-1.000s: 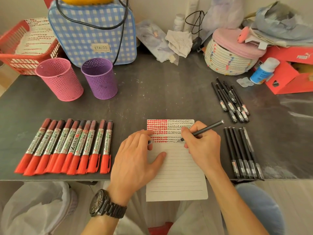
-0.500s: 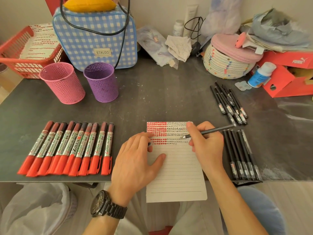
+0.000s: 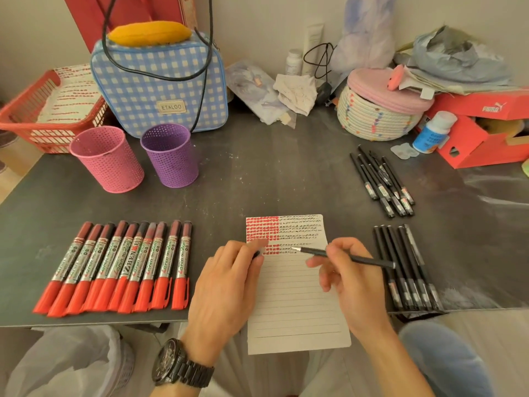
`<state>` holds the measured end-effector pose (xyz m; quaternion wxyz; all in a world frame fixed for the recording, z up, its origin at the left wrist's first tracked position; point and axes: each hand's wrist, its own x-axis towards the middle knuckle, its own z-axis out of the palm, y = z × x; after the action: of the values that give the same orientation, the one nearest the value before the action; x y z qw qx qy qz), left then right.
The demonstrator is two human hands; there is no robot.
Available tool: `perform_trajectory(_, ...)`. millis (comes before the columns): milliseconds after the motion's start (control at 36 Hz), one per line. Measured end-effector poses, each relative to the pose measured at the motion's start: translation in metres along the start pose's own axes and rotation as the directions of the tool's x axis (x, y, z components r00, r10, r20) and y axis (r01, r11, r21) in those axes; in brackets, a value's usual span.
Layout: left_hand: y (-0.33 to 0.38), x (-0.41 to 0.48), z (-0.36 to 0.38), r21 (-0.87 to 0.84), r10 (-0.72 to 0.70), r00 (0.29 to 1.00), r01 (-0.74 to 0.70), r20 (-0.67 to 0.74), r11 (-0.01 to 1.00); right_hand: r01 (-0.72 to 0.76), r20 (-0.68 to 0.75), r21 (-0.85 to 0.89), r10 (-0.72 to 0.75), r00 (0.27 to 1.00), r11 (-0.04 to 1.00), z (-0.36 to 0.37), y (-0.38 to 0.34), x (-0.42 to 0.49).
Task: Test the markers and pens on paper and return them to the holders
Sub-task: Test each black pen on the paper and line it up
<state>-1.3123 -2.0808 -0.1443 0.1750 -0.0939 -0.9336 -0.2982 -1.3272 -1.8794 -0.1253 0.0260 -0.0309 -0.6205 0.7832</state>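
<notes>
Right hand [image 3: 352, 279] grips one black pen [image 3: 347, 257] in curled fingers, barrel slanting away to the right, silver tip pointing left at the lowest row of scribbles on the lined paper [image 3: 297, 305]. Cannot tell if the tip touches the sheet. Left hand [image 3: 226, 285] lies palm down on the paper's left edge, watch [image 3: 183, 365] on the wrist. A small dark piece [image 3: 255, 255] sticks out between thumb and forefinger, pinched there. It is blurred and I cannot tell what it is. The paper lies at the near edge of the dark worktop [image 3: 257, 173] and overhangs it toward me. Its top has red blocks at left and black scribbles at right, with blank lines below. Left of the paper is a row of red markers [image 3: 114, 265], side by side and touching, red caps toward me. Just right of my right hand is a tidy row of black pens [image 3: 406, 267]. Farther back on the right is a looser bunch of black pens [image 3: 382, 181]. At back left the pink holder [image 3: 107, 159] and purple holder [image 3: 170, 154] stand upright, close together, well apart from the paper.
</notes>
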Motion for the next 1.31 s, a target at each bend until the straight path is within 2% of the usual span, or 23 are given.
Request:
perform_trajectory(111, -0.001, -0.001, 0.001, 0.003, 0.017, 0.999, -0.017, 0.029, 1.000, 0.075, 0.038, -0.093, -0.071, 0.997, 0.993, -0.003, 0.003, -0.006)
perform_trajectory(250, 0.000, -0.002, 0.000, -0.043, -0.088, 0.996, 0.089, 0.025, 0.995, 0.101, 0.048, -0.082, -0.097, 0.994, 0.992, -0.005, 0.004, -0.005)
perform_trajectory(361, -0.001, -0.002, 0.000, -0.023, -0.021, 0.999, 0.021, -0.030, 1.000, 0.120, 0.069, -0.084, -0.114, 0.991, 0.989, -0.005, 0.004, -0.006)
perform_trajectory(667, -0.001, -0.002, -0.002, -0.054, 0.039, 0.999, -0.040, -0.013, 0.998, 0.142, 0.101, -0.122, -0.130, 0.986, 0.982, -0.006, 0.004, -0.004)
perform_trajectory(889, -0.005, -0.004, 0.002, -0.048, 0.157, 0.988, -0.157, -0.012, 0.986, 0.108, 0.177, -0.305, -0.055, 0.983, 0.946, 0.004, 0.004, -0.008)
perform_trajectory(1111, -0.011, -0.005, 0.003, -0.086, 0.178, 0.984, -0.178, -0.008, 0.980, 0.080, 0.199, -0.367, -0.006, 0.980, 0.927, 0.008, 0.000, -0.005)
perform_trajectory(1306, -0.009, -0.003, 0.003, -0.078, 0.134, 0.991, -0.133, 0.011, 0.988, 0.071, 0.210, -0.386, 0.013, 0.978, 0.920, 0.008, 0.002, -0.005)
